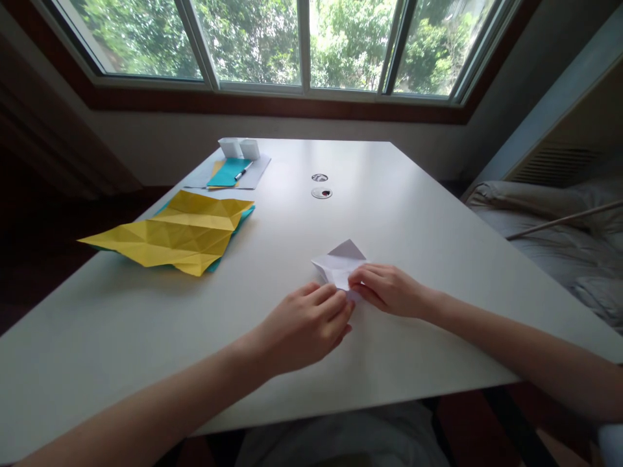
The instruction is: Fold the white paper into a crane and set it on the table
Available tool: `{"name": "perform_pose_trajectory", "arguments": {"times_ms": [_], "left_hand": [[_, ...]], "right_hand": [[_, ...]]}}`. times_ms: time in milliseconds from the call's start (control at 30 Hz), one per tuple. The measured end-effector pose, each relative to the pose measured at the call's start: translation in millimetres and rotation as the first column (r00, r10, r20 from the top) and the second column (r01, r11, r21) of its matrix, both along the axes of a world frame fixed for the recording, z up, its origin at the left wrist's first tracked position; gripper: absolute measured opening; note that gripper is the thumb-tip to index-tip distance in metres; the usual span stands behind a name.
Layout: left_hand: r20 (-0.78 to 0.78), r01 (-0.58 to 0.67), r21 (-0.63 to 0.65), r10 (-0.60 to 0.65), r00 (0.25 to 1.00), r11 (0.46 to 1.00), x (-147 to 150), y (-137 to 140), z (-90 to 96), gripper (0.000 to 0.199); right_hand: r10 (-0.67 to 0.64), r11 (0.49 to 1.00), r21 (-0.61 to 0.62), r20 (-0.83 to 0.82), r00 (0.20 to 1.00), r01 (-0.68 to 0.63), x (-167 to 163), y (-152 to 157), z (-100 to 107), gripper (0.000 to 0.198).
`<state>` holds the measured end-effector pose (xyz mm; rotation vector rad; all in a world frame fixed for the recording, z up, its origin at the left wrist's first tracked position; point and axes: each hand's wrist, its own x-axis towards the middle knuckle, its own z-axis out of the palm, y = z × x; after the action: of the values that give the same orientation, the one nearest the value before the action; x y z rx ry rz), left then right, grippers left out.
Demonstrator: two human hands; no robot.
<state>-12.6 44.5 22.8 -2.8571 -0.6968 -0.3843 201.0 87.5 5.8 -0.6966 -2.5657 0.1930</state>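
Note:
A small folded sheet of white paper [339, 261] lies just above the table in front of me, its far corner pointing up and away. My left hand [311, 324] grips its near edge, fingers curled and pressed together. From the other side my right hand [387, 287] pinches the paper's right part between thumb and fingers. The fingertips of both hands almost meet at the near edge. They hide the paper's lower portion, so the fold there cannot be made out.
On the white table [413, 350], creased yellow paper [189, 230] lies over teal paper at the left. Farther back are a teal sheet [230, 172], a marker pen [243, 171] and white folded paper boxes [250, 149]. Two round inserts [322, 193] sit mid-table.

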Motion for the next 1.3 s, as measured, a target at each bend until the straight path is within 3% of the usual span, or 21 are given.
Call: {"name": "perform_pose_trajectory", "arguments": {"times_ms": [267, 533, 600, 667, 733, 800, 900, 1100, 1300], "left_hand": [[-0.088, -0.132, -0.097, 0.123, 0.988, 0.987, 4.8, -5.2, -9.2, 0.036], [-0.06, -0.118, -0.205, 0.108, 0.992, 0.972, 11.7, -4.0, -16.8, 0.031], [-0.057, -0.115, -0.231, 0.105, 0.993, 0.966, 12.5, -2.5, -18.0, 0.034], [-0.044, -0.102, -0.245, 0.094, 0.995, 0.964, 12.8, -1.1, -19.1, 0.038], [-0.031, -0.085, -0.256, 0.08, 0.996, 0.963, 13.0, 0.0, -20.3, 0.04], [-0.027, -0.086, -0.275, 0.082, 0.996, 0.958, 13.1, 0.8, -21.6, 0.04], [-0.033, -0.107, -0.29, 0.101, 0.994, 0.951, 13.5, 1.2, -22.7, 0.045], [-0.054, -0.115, -0.279, 0.104, 0.993, 0.953, 14.2, 0.4, -22.6, 0.048], [-0.059, -0.14, -0.245, 0.129, 0.99, 0.959, 13.2, -1.7, -24.5, 0.045]], "right_hand": [[-0.21, 0.972, -0.134, -0.14, 0.968, 0.191, -2.1, 1.2, -2.4, 0.008], [-0.483, 0.859, -0.336, -0.282, 0.829, 0.386, -7.0, 4.2, 9.9, 0.014], [-0.439, 0.874, -0.354, -0.283, 0.853, 0.333, -4.2, 4.0, 10.6, 0.015], [-0.297, 0.924, -0.316, -0.246, 0.923, 0.214, 0.9, 3.1, 10.0, 0.014], [-0.144, 0.971, -0.21, -0.148, 0.979, 0.111, 6.7, 1.9, 8.9, 0.033], [-0.082, 0.992, -0.096, -0.032, 0.996, 0.078, 11.8, 1.4, 8.1, 0.049], [-0.093, 0.995, -0.021, 0.077, 0.993, 0.094, 15.6, 3.5, 7.3, 0.046], [-0.154, 0.988, 0.017, 0.223, 0.963, 0.155, 9.6, 12.2, 2.9, 0.04], [-0.199, 0.977, -0.03, 0.217, 0.956, 0.21, 3.9, 17.5, 2.6, 0.032]]}}
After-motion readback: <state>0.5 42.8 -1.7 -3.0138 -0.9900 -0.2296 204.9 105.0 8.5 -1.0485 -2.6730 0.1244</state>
